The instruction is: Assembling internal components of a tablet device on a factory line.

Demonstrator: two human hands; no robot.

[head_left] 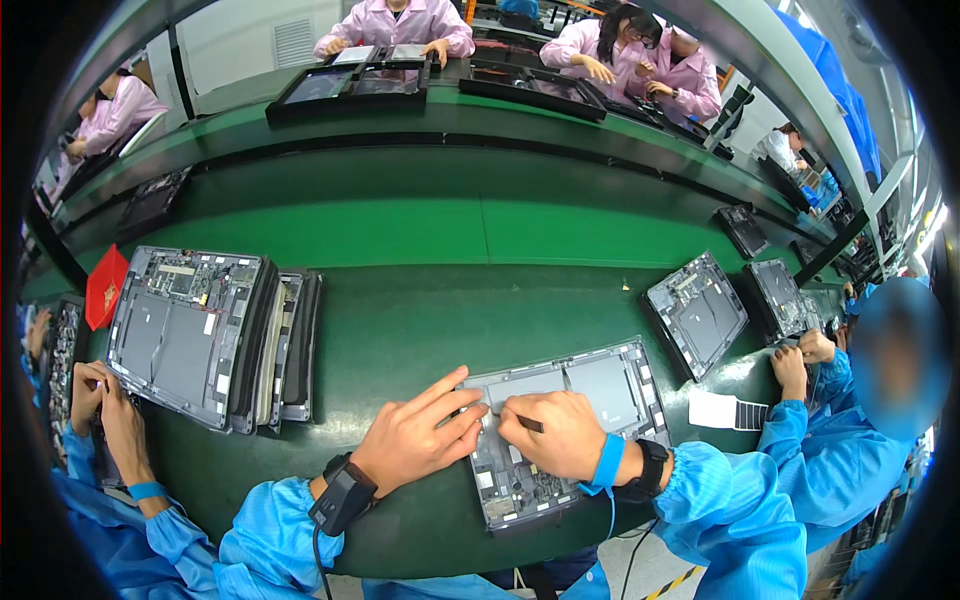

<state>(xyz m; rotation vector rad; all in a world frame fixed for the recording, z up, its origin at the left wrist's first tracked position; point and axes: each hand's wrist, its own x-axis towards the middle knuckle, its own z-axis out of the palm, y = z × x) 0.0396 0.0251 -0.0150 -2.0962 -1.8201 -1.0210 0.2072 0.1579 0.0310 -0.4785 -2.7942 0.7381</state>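
An opened tablet-like device (520, 470) lies tilted on the bench in front of me. Its circuit board is at the near end and grey battery plates are at the far end. My left hand (422, 430) rests at its left edge with the fingers stretched out, fingertips by the frame. Over the middle of the device, my right hand (560, 434) is closed around a slim dark tool (530, 424), perhaps tweezers. The tool's tip is hidden under my fingers. Both of my wrists carry black straps, and a blue band circles the right one.
Stacked opened devices (185, 335) stand at the left, before a red pouch (106, 287). Another device stack (697, 315) is at the right, near a white card (713, 409). Co-workers in blue sit on both sides; people in pink work beyond the green belt (420, 230).
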